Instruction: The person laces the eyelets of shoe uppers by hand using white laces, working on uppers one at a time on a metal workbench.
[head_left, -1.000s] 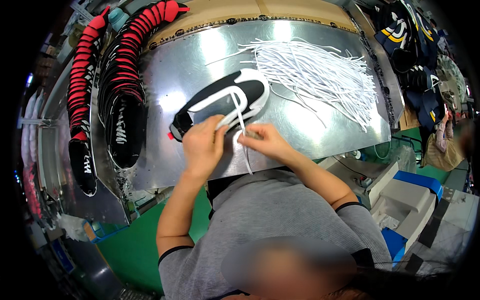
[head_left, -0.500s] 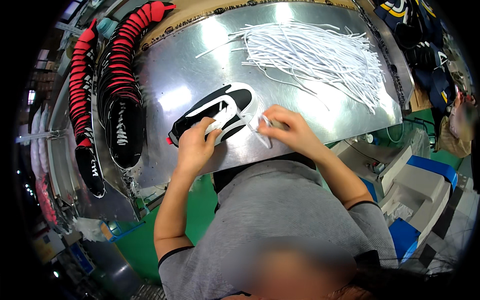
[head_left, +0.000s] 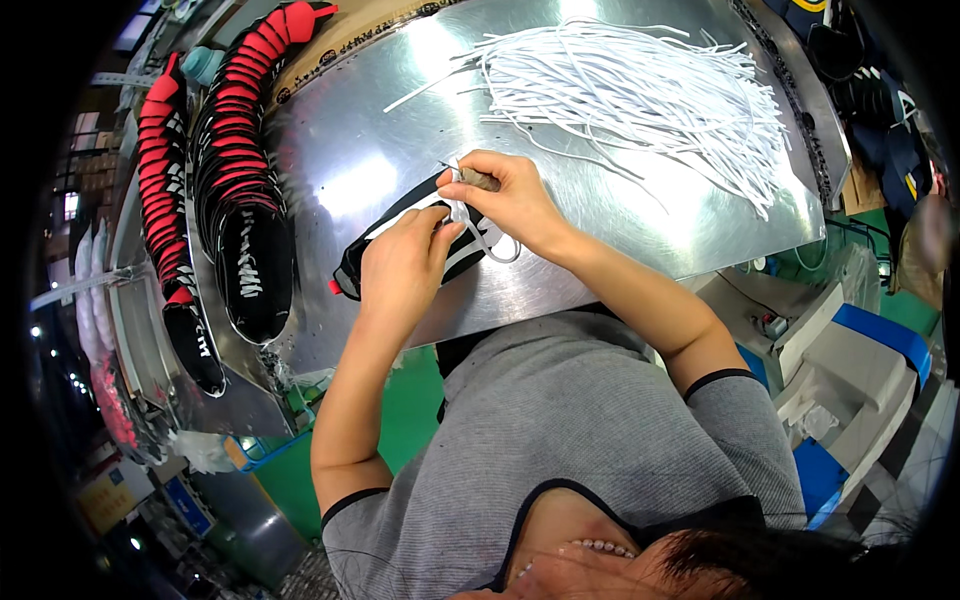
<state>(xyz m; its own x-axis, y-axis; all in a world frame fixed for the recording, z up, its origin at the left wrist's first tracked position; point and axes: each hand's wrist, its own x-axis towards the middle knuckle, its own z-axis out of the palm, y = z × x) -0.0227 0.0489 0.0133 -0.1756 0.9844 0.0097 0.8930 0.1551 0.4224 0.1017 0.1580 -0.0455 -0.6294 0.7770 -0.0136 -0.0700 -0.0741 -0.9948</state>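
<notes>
Left grip (head_left: pixel 405 262): pinching my shoe upper (head_left: pixel 385 228)
Right grip (head_left: pixel 515 205): I clasp a brown handle (head_left: pixel 480 179), white shoelace (head_left: pixel 484 246) alongside
Bench (head_left: pixel 330 140): lace pile (head_left: pixel 630 100)

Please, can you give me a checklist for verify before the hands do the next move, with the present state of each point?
1. Shoe upper steadied by the left hand: ok, the fingers are on it.
2. Brown-handled tool in the right hand: ok, held between thumb and fingers.
3. White lace drawn tight: not ok, a slack loop hangs below the right hand.
4. Lace seated in its hole: cannot tell, the fingers cover that spot.
5. Pile of white laces apart from the upper: ok, bare tabletop lies between.
6. Black-and-red uppers away from both hands: ok, over to the left.
</notes>
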